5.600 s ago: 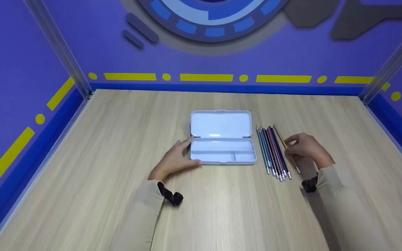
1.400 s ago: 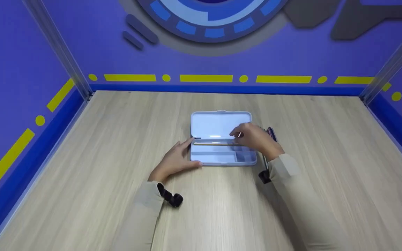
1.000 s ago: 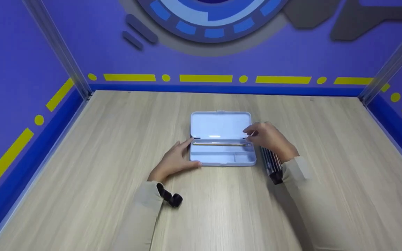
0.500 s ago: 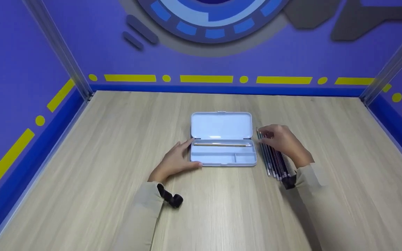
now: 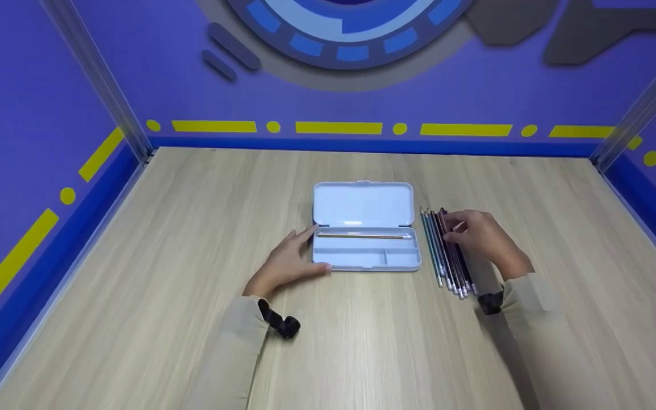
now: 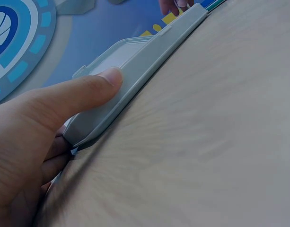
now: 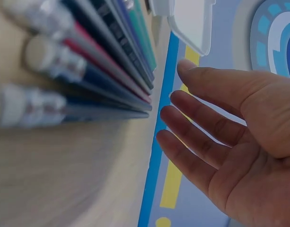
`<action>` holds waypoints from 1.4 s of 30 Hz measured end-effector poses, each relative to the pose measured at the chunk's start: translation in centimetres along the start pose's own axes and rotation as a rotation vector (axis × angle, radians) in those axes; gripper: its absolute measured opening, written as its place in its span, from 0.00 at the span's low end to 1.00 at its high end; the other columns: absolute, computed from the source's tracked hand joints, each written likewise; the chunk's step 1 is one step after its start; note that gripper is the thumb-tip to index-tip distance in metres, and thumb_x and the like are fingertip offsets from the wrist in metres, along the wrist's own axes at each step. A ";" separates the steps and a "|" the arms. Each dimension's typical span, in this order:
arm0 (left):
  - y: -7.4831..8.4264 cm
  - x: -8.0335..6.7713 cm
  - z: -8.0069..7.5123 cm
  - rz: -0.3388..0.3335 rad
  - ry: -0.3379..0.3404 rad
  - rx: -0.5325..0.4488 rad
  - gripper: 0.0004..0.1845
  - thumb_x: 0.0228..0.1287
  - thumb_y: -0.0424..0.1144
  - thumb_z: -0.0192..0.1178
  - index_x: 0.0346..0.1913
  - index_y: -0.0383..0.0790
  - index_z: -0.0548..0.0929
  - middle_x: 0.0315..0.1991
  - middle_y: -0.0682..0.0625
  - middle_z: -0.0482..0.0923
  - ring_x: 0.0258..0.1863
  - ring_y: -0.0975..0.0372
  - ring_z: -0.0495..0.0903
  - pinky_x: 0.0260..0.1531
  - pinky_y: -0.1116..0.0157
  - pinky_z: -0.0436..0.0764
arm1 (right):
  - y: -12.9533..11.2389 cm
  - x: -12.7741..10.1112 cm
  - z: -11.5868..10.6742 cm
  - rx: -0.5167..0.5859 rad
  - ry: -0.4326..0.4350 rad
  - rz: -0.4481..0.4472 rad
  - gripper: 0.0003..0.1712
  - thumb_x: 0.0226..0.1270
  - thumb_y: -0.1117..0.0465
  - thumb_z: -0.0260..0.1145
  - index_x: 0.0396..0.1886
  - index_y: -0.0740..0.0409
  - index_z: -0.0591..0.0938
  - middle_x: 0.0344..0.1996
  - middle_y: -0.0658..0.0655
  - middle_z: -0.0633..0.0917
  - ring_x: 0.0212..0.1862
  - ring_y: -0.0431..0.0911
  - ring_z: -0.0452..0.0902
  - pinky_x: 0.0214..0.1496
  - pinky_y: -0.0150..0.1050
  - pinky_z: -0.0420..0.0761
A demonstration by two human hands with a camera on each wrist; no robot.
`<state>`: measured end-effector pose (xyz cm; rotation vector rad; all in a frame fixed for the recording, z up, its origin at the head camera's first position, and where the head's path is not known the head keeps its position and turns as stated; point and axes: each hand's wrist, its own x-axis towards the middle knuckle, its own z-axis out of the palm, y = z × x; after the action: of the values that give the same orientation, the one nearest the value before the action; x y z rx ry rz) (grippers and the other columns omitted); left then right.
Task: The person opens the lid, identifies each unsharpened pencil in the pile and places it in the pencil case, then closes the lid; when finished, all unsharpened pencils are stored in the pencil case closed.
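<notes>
A white pencil case (image 5: 363, 205) lies with its lid swung back on the table. One gold-coloured pencil (image 5: 362, 236) rests lengthwise in its rear compartment. My left hand (image 5: 287, 259) grips the case's left end, thumb against the front wall and fingers round the side, as the left wrist view shows. To the right of the case, several pencils (image 5: 445, 256) in teal, dark and red tones lie side by side, eraser ends towards me. My right hand (image 5: 484, 238) hovers at their right side. In the right wrist view that hand (image 7: 230, 127) has its fingers spread, holding nothing.
The wood-grain table (image 5: 163, 256) is bounded at the back by a blue-purple panel (image 5: 351, 102) with yellow marks. Further panels stand at left and right. A black camera (image 5: 285, 326) is strapped to the left wrist, another (image 5: 491, 302) to the right.
My right hand has picked up the gold pencil from beside the bundle, laid it in the case's rear compartment, let go and moved back right to the pencils. My left hand has stayed put.
</notes>
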<state>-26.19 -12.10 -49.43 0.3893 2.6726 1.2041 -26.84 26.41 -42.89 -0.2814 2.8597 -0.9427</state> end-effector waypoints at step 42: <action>0.0 0.0 0.0 0.002 0.002 -0.005 0.55 0.42 0.63 0.73 0.75 0.56 0.57 0.74 0.49 0.58 0.76 0.45 0.45 0.72 0.44 0.51 | 3.0 -1.1 -1.1 -0.017 -0.150 0.140 0.27 0.59 0.67 0.66 0.56 0.77 0.74 0.40 0.71 0.83 0.33 0.46 0.80 0.34 0.38 0.82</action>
<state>-26.15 -12.08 -49.40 0.3897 2.6711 1.2124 -26.37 29.66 -43.70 -0.1437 2.7112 -0.8347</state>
